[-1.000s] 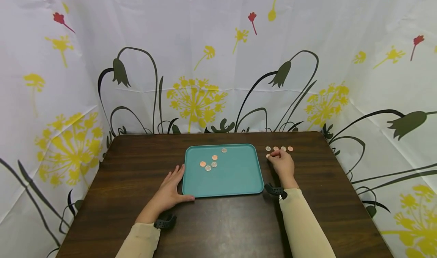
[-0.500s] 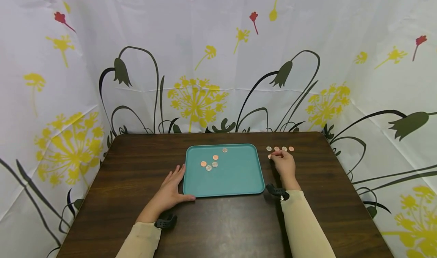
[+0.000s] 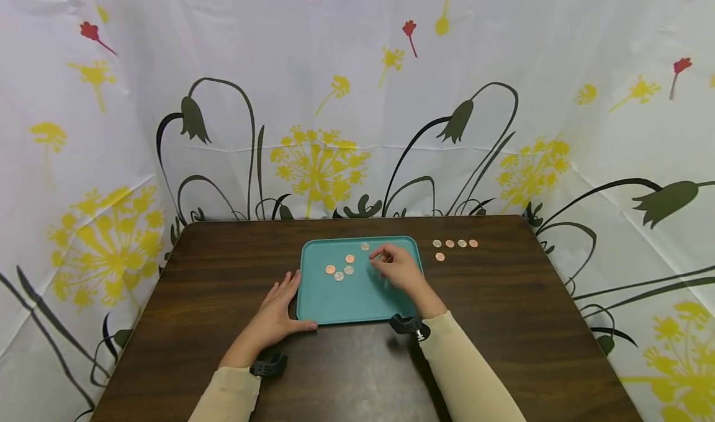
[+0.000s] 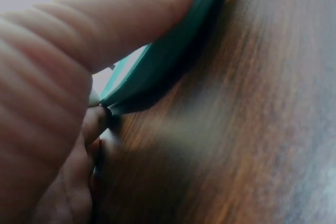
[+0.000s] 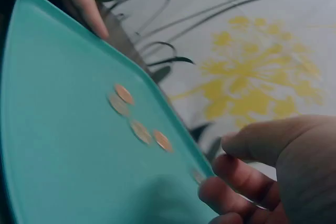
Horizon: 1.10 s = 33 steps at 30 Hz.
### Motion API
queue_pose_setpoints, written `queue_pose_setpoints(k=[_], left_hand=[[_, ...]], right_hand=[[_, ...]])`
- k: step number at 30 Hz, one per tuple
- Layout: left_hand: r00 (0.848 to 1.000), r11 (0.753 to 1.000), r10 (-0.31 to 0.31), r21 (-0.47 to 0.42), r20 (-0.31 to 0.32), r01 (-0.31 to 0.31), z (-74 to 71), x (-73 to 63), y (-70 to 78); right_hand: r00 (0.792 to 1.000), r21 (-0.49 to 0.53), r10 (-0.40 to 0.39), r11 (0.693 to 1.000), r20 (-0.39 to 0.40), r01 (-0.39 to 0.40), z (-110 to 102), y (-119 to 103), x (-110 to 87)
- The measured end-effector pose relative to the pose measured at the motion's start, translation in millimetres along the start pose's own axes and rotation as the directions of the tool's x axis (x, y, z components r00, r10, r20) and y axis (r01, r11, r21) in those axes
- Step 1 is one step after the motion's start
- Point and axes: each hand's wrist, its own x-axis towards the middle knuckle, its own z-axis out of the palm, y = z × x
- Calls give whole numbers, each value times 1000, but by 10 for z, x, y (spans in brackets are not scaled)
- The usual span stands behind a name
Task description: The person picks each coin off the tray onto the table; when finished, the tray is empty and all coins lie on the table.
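Note:
A teal tray [image 3: 357, 301] lies on the table, bearing several coins: copper ones like the penny [image 3: 331, 269] and silver ones like the coin [image 3: 338, 276]. My left hand [image 3: 270, 316] rests against the tray's left side, fingers spread along it and thumb at the near left corner. Over the tray's right part hovers my right hand [image 3: 398, 268], fingers loosely bent with nothing visible between them. Closest to its fingertips is a silver coin [image 3: 365, 246] near the far rim; in the right wrist view, the fingers [image 5: 215, 190] partly overlap this coin [image 5: 197, 176].
Right of the tray, a row of alternating silver and copper coins [image 3: 462, 243] lies on the dark wooden table [image 3: 519, 285]. One penny [image 3: 440, 257] lies below the row's left end. A flower-printed white curtain [image 3: 357, 99] hangs behind the table.
My right hand has let go of the penny below the row and moved left over the tray. The left hand stays at the tray's left side.

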Motion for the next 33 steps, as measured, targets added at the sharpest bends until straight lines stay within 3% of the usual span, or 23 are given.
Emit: queue_pose_setpoints(k=[3,8,13,19,33], left_hand=[[1000,1000,-9,1,2,9,-3,-19,-5],[1000,1000,-15,1,18,15,-2,3,2],[1000,1000,-11,9,8,11,2,28,9],[1000,1000,-23,20,16,23,1,20,22],[1000,1000,-18,24,19,18,-24,12,29]], right_hand=[[996,26,0,1000,94,-2,219,-35,61],[988,51,51,997,146,-59,402,36,150],[979,32,115,992,171,-122,406,57,233],[970,-2,137,990,199,-140,410,36,251],[977,-133,100,988,186,-76,476,72,288]])
